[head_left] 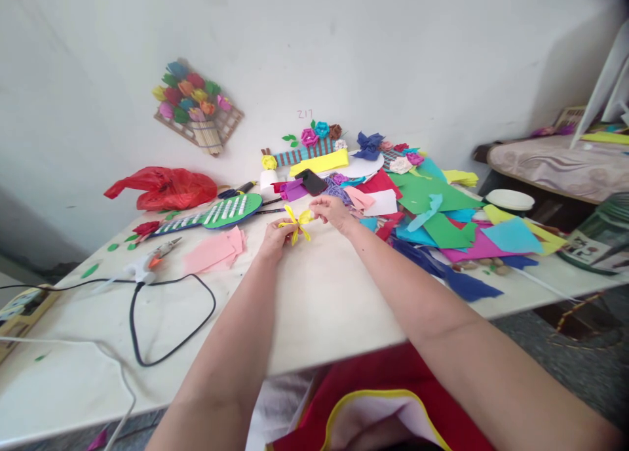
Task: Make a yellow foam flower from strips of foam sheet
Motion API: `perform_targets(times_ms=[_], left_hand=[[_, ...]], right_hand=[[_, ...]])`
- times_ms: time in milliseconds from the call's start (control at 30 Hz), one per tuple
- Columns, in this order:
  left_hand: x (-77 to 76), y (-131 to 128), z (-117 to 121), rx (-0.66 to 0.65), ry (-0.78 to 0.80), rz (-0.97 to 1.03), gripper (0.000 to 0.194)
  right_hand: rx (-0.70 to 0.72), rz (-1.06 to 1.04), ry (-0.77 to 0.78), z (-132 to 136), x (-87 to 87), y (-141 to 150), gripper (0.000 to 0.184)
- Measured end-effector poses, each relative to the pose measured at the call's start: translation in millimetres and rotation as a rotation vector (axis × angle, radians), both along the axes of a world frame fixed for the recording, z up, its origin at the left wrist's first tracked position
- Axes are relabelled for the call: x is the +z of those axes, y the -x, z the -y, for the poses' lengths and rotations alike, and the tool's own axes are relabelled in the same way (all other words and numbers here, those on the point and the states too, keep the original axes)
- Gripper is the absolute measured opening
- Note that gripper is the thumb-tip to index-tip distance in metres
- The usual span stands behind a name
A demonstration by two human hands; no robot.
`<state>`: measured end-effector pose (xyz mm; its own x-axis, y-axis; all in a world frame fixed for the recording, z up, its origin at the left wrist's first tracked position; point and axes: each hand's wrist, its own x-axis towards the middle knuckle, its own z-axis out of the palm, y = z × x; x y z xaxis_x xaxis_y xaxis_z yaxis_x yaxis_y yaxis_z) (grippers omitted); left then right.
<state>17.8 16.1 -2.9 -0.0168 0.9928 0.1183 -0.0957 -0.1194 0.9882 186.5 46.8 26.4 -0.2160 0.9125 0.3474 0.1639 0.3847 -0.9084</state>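
A yellow paper flower (297, 224) with thin, spread petals is held over the white table (334, 300). My left hand (278, 238) pinches it from the left, fingers closed near its centre. On the other side, the closed fingertips of my right hand (330, 211) grip the tip of one petal. Pink paper sheets (215, 252) lie left of my left hand. Just beyond my right hand are a dark phone (312, 182) and a bundle of purple yarn (337, 190).
A white glue gun (143, 266) with a looping black cord (214, 303) lies at left. Behind it are a green guitar-shaped craft (230, 211) and a red plastic bag (171, 187). Coloured paper scraps (432, 205) cover the right side. A glass jar (602, 235) stands at the right edge.
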Motion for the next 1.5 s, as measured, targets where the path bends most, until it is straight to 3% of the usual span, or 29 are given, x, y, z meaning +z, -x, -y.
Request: perform_targets(times_ms=[233, 600, 800, 900, 1000, 1067, 1133, 1300, 1500], left_hand=[[3.2, -2, 4, -0.031, 0.008, -0.020, 0.024], [-0.5, -2, 2, -0.040, 0.009, -0.043, 0.024], [3.6, -4, 5, -0.041, 0.026, -0.086, 0.029], [4.3, -4, 4, 0.041, -0.005, -0.068, 0.040], [3.4, -1, 0, 0.237, -0.116, -0.041, 0.048], [3.6, 0, -2, 0.366, -0.190, -0.072, 0.044], [5.3, -2, -1, 0.407, -0.222, -0.133, 0.037], [13.2, -20, 11, 0.105, -0.109, -0.181, 0.046], [17.1, -28, 14, 0.038, 0.031, -0.066, 0.038]], right_hand=[[0.074, 0.093, -0.015, -4, -9.7, 4, 0.018], [-0.067, 0.454, -0.253, -14, -15.1, 6, 0.018], [-0.029, 0.488, -0.310, -16, -15.4, 7, 0.015], [-0.090, 0.463, -0.260, -14, -13.8, 6, 0.014], [-0.223, 0.411, -0.262, -12, -10.7, 5, 0.017], [-0.316, 0.405, -0.293, -10, -8.6, 5, 0.018], [-0.374, 0.442, -0.346, -8, -7.6, 6, 0.017], [-0.408, 0.599, -0.522, 2, -8.7, 11, 0.015], [-0.387, 0.713, -0.616, 9, -11.2, 16, 0.016]])
